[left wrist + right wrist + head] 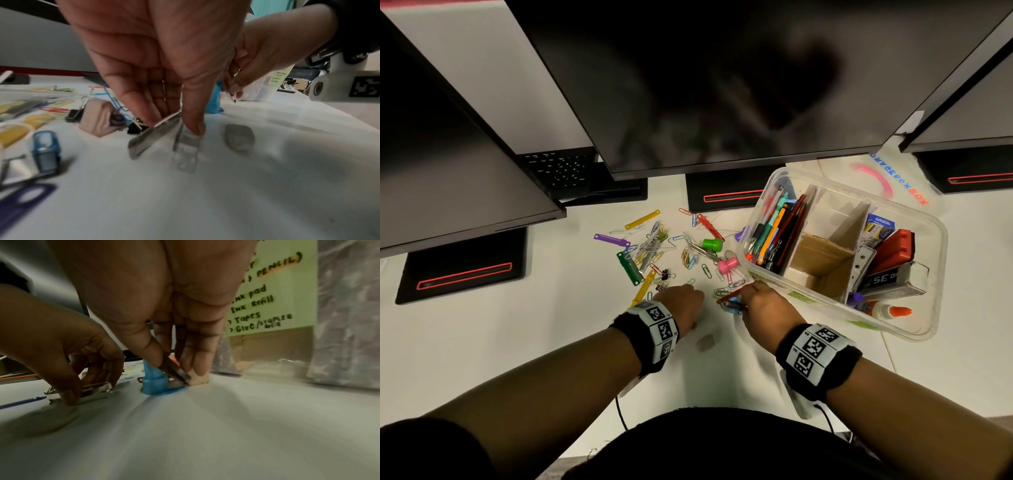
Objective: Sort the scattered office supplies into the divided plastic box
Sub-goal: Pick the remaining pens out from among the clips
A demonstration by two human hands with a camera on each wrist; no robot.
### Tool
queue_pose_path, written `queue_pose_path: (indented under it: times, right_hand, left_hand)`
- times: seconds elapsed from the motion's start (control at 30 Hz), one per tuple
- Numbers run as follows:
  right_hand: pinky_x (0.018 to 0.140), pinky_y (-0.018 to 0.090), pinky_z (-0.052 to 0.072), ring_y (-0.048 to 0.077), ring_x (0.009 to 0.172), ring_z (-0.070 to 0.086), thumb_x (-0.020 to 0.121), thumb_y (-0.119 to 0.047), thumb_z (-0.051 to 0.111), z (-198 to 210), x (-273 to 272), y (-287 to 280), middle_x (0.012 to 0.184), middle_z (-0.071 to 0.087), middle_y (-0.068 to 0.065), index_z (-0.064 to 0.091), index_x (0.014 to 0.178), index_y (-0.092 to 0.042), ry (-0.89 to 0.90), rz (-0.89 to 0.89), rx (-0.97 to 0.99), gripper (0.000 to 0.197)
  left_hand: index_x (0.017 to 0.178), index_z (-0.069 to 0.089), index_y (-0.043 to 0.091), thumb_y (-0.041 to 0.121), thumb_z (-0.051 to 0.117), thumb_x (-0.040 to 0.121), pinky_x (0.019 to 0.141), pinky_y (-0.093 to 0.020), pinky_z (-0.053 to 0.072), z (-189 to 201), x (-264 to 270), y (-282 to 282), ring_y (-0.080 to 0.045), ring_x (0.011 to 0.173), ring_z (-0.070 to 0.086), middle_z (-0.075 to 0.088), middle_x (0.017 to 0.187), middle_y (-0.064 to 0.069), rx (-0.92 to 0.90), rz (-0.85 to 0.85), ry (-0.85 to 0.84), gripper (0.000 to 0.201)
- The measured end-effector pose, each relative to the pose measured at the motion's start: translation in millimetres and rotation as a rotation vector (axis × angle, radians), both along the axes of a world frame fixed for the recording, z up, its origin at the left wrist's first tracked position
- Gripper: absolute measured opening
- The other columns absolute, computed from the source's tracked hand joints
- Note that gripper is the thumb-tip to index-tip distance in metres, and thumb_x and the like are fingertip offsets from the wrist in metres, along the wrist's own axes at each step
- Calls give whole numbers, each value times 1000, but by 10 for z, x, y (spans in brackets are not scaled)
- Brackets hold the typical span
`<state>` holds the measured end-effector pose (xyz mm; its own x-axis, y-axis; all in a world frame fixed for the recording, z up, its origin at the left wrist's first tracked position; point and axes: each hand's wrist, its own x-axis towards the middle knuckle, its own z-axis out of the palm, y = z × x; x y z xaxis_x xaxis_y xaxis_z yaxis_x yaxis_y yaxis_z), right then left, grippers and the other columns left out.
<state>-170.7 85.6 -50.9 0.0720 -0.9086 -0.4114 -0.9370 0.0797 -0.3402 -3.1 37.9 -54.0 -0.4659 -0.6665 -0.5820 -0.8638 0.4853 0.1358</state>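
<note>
Left hand point(164, 53) fingers pinching a metal strip point(152, 138), right hand point(164, 293) seemingly likewise

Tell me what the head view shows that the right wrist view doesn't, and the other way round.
Only the head view: the box's compartments, with pens in one, and the monitors. Only the right wrist view: the green label listing tapes, glue and stapler. Both show the left hand and right hand down on the desk, and the blue piece.
</note>
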Motion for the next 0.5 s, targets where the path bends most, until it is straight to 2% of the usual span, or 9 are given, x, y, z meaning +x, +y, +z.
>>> queue_pose_path:
  times: [0.17, 0.3, 0.4, 0.5]
  right_hand:
    - [94, 34, 44, 31, 114, 55, 93, -5, 43, -1, 22, -29, 130, 49, 12, 50, 125, -8, 3, -20, 19, 33]
    - [98, 31, 44, 28, 115, 56, 96, -15, 43, -47, 91, -81, 128, 55, 11, 51, 127, -11, -63, 18, 46, 33]
    - [92, 31, 47, 26, 106, 58, 94, -15, 48, -108, 199, -100, 121, 61, 10, 56, 119, -14, -79, 104, 64, 27]
    - [95, 31, 44, 25, 111, 55, 92, -21, 53, -93, 211, -116, 123, 59, 8, 56, 122, -14, -83, 133, 18, 31]
  left_hand:
    - [119, 51, 13, 16, 58, 89, 91, -37, 46, -14, 137, -41, -30, 114, 54, 53, 123, -10, -29, 25, -20, 31]
    - [119, 50, 15, 18, 52, 92, 91, -36, 45, -38, 221, -53, -30, 114, 53, 52, 123, -9, -35, 50, -9, 28]
    - [117, 51, 16, 19, 53, 90, 88, -37, 45, -57, 267, -53, -29, 112, 53, 52, 121, -8, -37, 47, 13, 27]
    - [119, 52, 15, 23, 50, 92, 90, -35, 44, -57, 270, -88, -27, 115, 51, 52, 121, -7, -57, 41, 72, 28]
